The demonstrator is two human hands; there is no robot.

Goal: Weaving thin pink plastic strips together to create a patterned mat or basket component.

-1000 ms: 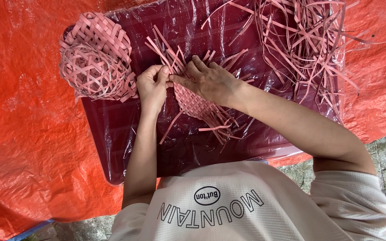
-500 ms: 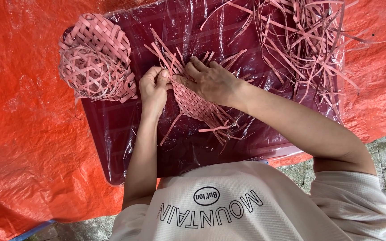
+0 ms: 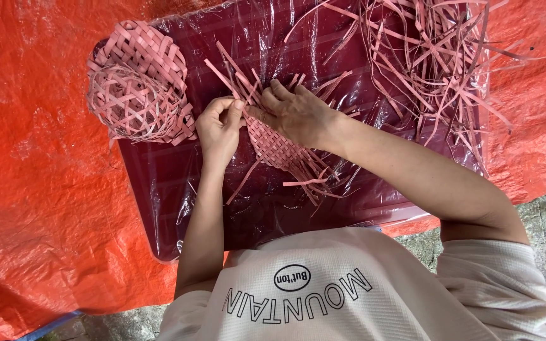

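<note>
left hand (image 3: 217,128) pinching a pink strip (image 3: 225,72), right hand (image 3: 296,115) flat, fingers spread, on the woven mat (image 3: 273,146)

A finished woven basket (image 3: 137,85) and loose pink strips (image 3: 437,63) are laid on a maroon mat (image 3: 172,189) over an orange tarpaulin (image 3: 39,189).

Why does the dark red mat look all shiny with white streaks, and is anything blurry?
In the head view, the clear plastic film over the dark red mat wrinkles and catches soft daylight, making white glare streaks. Shadows are faint. The woven pink strip piece, left hand and right hand look sharp; nothing is noticeably blurred.
</note>
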